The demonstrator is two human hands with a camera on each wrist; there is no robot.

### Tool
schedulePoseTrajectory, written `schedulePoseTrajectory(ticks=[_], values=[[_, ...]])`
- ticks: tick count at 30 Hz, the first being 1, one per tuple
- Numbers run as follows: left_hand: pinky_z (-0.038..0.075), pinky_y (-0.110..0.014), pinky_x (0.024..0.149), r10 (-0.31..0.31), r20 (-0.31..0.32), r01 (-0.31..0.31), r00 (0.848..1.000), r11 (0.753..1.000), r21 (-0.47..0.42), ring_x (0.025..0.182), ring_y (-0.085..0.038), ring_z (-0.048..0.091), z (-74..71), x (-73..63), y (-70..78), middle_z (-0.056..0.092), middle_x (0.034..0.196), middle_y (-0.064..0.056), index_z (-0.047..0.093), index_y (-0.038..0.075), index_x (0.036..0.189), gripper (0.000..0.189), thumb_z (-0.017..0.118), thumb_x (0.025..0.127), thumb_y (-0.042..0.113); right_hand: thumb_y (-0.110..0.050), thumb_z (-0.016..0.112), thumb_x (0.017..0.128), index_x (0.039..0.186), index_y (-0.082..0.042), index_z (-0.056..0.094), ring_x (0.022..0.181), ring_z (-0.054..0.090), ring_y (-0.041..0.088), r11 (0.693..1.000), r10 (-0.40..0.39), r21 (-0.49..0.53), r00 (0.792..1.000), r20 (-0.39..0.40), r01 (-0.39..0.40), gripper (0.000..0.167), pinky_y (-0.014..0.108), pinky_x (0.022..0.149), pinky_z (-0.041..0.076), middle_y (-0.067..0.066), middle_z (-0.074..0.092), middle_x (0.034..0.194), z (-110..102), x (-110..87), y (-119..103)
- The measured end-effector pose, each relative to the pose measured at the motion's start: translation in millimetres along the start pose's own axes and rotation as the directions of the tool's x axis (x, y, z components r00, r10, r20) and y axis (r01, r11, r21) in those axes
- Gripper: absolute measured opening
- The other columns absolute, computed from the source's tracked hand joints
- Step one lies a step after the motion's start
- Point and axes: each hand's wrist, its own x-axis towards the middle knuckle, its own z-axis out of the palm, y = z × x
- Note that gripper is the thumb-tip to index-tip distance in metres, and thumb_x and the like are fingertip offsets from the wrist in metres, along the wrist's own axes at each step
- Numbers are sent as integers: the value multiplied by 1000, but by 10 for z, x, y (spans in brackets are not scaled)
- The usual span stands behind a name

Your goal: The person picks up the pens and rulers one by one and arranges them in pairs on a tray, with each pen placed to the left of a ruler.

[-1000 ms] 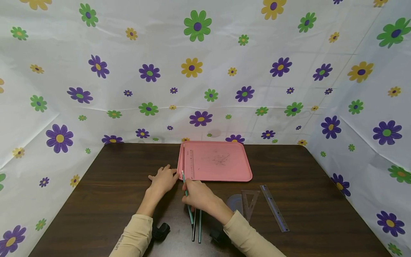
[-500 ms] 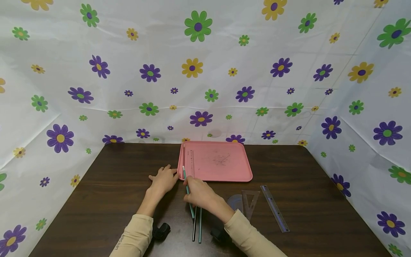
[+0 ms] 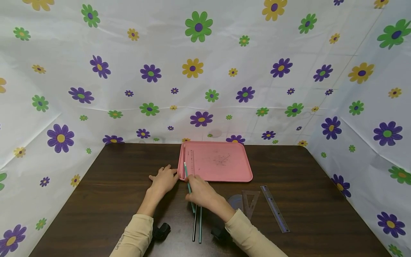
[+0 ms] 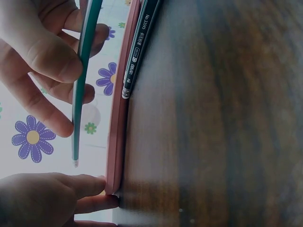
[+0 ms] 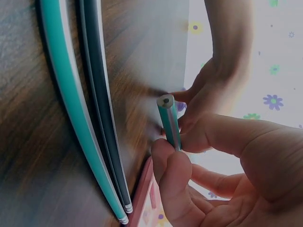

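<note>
My right hand (image 3: 203,194) pinches a green pencil (image 5: 170,125) between thumb and fingers. Its white-ended far tip overlaps the front left of the pink tray (image 3: 221,173) in the head view. My left hand (image 3: 165,179) lies at the tray's front left corner, fingertips against the rim (image 4: 110,182), other fingers spread. Inside the tray, along its left side, lie a clear ruler (image 3: 192,159) and a thin reddish stick (image 3: 184,153). Below my right hand, a black pencil (image 3: 194,228) and a second green pencil (image 3: 200,228) lie side by side on the table.
Right of my right forearm lie a clear protractor (image 3: 236,202), a clear set square (image 3: 249,203) and a longer ruler (image 3: 275,208) on the dark wooden table (image 3: 314,214). A flowered curtain (image 3: 167,71) hangs behind the table and at both sides.
My right hand has moved slightly forward and to the right with the green pencil, whose far tip reaches further over the tray. My left hand has stayed at the tray corner.
</note>
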Motion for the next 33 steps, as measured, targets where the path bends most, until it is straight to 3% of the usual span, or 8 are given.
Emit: schedulePoseTrajectory(ticks=[5, 13, 26, 33], values=[[19, -89, 93, 0, -1, 0, 1000, 1000, 14, 139, -55, 35, 2, 10, -3, 42, 151, -27, 62, 10, 136, 41, 46, 104, 30, -11, 77, 78, 132, -2, 55, 68, 50, 14, 1000, 17, 10, 1000, 6, -17, 60, 25, 59, 45, 11, 57, 104, -9, -1, 7], [18, -89, 93, -6, -4, 6, 1000, 1000, 9, 139, -54, 35, 3, -4, 5, 43, 151, -26, 62, 10, 136, 42, 48, 104, 32, -4, 72, 82, 150, -1, 39, 46, 52, 11, 992, 65, 102, 996, 66, -71, 75, 21, 42, 44, 21, 47, 122, -27, -13, 6], [18, -89, 93, -9, -6, 9, 1000, 1000, 5, 139, -54, 35, 2, -14, 8, 43, 151, -26, 63, 9, 135, 42, 47, 104, 32, 3, 69, 83, 151, 3, 36, 50, 51, 10, 982, 53, 181, 998, 19, -56, 76, 20, 44, 46, 16, 43, 113, -42, 21, 80], [19, -89, 93, -6, -12, 6, 1000, 1000, 7, 138, -54, 36, 1, 0, 8, 44, 150, -26, 64, 9, 134, 41, 48, 103, 31, 2, 74, 77, 151, 4, 35, 70, 50, 14, 994, 33, 108, 999, -26, -30, 84, 21, 55, 43, 17, 44, 117, -44, 54, 104]])
